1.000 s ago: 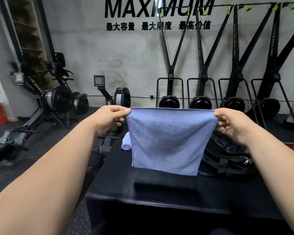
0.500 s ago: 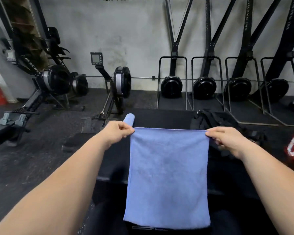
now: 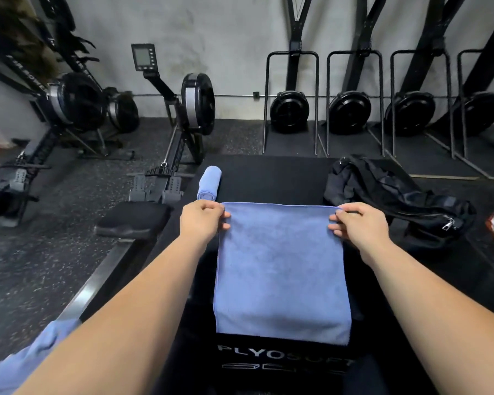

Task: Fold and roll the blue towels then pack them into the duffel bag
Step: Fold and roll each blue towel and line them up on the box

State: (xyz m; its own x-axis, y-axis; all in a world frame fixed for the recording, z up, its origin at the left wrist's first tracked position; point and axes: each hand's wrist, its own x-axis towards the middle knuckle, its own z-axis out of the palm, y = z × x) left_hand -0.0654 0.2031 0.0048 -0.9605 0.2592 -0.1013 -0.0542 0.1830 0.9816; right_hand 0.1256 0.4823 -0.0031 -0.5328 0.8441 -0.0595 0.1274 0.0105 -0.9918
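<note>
- Worktop (image 3: pixel 268 178): black padded box. The towel's near end hangs over its front edge. Judged risk: once the grip is let go, the overhang drags the cloth off onto the floor.
- Duffel bag (image 3: pixel 397 195): slumped on the worktop's far right, its mouth collapsed; whether the zip is open cannot be told. Judged risk: a roll pushed into a sagging opening snags and comes undone.
- Blue towel (image 3: pixel 280 266): spread flat at centre, its far edge drawn taut between the hands. Judged risk: edges that are not matched give a skewed fold and a loose, lopsided roll.
- Left hand (image 3: pixel 203 219) and right hand (image 3: pixel 357 223): each pinches one far corner, fingers curled over the hem. Judged risk: uneven pull twists the cloth.
- Rolled towel (image 3: pixel 210 182): lies at the worktop's far left edge, just beyond the left hand. Judged risk: a stray knock sends it over the side.
</note>
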